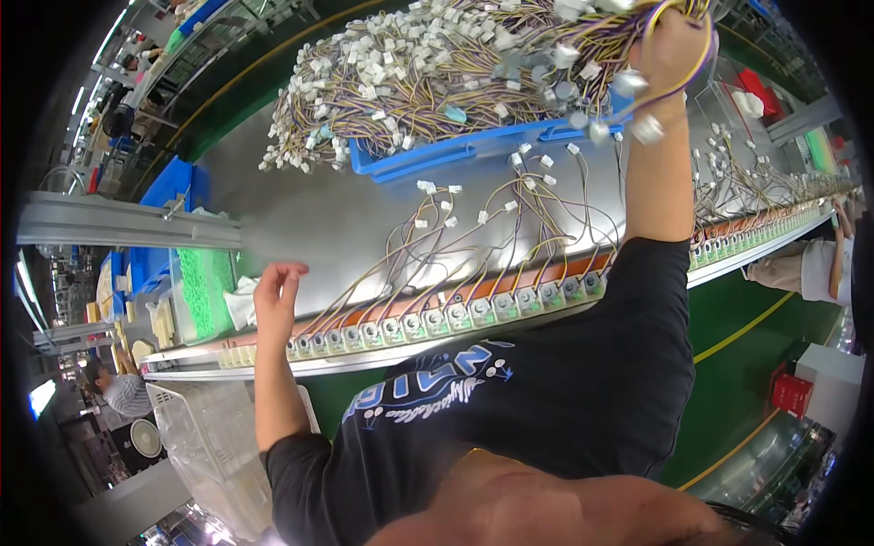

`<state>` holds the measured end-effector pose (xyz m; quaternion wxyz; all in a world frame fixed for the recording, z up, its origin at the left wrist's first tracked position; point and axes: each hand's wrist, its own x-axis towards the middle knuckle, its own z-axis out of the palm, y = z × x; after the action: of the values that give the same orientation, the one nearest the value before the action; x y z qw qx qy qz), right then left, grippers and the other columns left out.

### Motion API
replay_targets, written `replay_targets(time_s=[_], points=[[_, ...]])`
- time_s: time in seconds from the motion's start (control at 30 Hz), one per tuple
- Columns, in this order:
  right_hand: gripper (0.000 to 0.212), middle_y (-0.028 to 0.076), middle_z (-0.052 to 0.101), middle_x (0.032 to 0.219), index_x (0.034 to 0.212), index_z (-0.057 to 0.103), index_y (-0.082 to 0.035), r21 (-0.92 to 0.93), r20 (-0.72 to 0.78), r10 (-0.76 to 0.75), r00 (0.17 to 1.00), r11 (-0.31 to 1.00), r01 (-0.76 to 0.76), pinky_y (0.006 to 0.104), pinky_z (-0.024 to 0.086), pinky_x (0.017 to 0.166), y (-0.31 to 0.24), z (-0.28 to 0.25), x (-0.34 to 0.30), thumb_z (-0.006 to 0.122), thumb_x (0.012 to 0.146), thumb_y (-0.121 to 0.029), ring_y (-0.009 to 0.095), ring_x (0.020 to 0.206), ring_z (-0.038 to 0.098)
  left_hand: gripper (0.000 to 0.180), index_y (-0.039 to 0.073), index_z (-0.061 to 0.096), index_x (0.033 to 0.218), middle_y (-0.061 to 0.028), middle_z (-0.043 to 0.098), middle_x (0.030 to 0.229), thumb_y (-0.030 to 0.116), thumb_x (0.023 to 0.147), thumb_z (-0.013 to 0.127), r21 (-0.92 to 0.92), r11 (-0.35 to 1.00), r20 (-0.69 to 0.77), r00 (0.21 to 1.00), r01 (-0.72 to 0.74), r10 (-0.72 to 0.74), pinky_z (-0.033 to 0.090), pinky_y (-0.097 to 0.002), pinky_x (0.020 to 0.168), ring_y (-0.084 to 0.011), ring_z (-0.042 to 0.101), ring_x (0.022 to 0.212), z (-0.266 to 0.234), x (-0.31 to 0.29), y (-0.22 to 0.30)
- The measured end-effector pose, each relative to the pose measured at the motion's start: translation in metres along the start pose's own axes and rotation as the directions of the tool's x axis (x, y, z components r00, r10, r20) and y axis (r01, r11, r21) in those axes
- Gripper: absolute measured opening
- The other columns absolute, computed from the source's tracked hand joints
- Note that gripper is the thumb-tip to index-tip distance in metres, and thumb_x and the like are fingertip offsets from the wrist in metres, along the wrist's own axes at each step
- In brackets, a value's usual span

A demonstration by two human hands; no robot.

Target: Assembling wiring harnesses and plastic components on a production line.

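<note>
My right hand [674, 50] reaches far across at the upper right, closed round a bunch of yellow and purple wire harnesses [687, 80] with white connectors, some of them blurred. Beneath it is a big heap of the same wire harnesses [391, 77], piled over a blue plastic bin [428, 161]. My left hand [278, 289] hovers by the near left of the metal bench [309, 214], fingers loosely bent and thumb apart, holding nothing. Close to it runs a long row of small pale-green blocks with round holes [432, 320], several with wires trailing onto the bench.
A tub of bright green pieces [202, 287] and a white cloth [240, 303] lie beyond my left hand. A metal post [127, 221] stands at the left. White crates [205, 428] sit below the bench. Another person [819, 264] is at the right edge.
</note>
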<state>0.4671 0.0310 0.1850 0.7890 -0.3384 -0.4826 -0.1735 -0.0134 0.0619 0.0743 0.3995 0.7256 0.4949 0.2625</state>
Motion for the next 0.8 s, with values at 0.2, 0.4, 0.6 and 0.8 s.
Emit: replay_targets(time_s=[0.2, 0.4, 0.6, 0.8], points=[[0.006, 0.006, 0.053, 0.065, 0.077, 0.055, 0.001, 0.089, 0.125, 0.676, 0.726, 0.721, -0.687, 0.0286, 0.040, 0.049, -0.016, 0.061, -0.047, 0.054, 0.075, -0.004, 0.016, 0.056, 0.051, 0.009, 0.000, 0.054, 0.088, -0.0073, 0.059, 0.088, 0.006, 0.084, 0.049, -0.135, 0.985, 0.207, 0.969, -0.112, 0.138, 0.041, -0.0251, 0.080, -0.0131, 0.054, 0.086, 0.032, 0.035, 0.042], [0.017, 0.004, 0.055, 0.066, 0.086, 0.056, -0.002, 0.142, 0.571, 0.785, 0.242, 0.196, -0.970, 0.0270, 0.044, 0.054, -0.001, 0.077, -0.138, 0.055, 0.081, -0.018, 0.014, 0.057, 0.053, 0.010, 0.001, 0.054, 0.090, -0.0064, 0.059, 0.087, 0.007, 0.082, 0.051, -0.205, 0.947, 0.313, 0.900, -0.248, 0.304, 0.043, -0.0256, 0.075, -0.0134, 0.055, 0.083, 0.071, 0.038, 0.064], [0.035, 0.004, 0.058, 0.071, 0.090, 0.056, -0.007, -0.079, 0.809, 0.564, -0.165, -0.174, -0.982, 0.0276, 0.044, 0.056, -0.014, 0.081, -0.197, 0.041, 0.088, -0.039, 0.013, 0.062, 0.055, 0.014, 0.003, 0.054, 0.092, -0.0098, 0.058, 0.088, 0.008, 0.079, 0.054, -0.127, 0.897, 0.280, 0.853, -0.423, 0.441, 0.045, -0.0287, 0.068, -0.0189, 0.057, 0.079, 0.111, 0.043, 0.071], [0.039, 0.005, 0.061, 0.093, 0.105, 0.053, -0.008, 0.018, 0.951, 0.289, -0.109, -0.406, -0.914, 0.0286, 0.048, 0.068, 0.005, 0.073, -0.222, 0.034, 0.091, -0.039, 0.015, 0.079, 0.059, 0.017, 0.004, 0.054, 0.090, -0.0133, 0.054, 0.088, 0.004, 0.072, 0.055, 0.067, 0.871, -0.181, 0.853, -0.486, 0.490, 0.039, -0.0374, 0.075, -0.0311, 0.049, 0.087, 0.129, 0.081, 0.046]])
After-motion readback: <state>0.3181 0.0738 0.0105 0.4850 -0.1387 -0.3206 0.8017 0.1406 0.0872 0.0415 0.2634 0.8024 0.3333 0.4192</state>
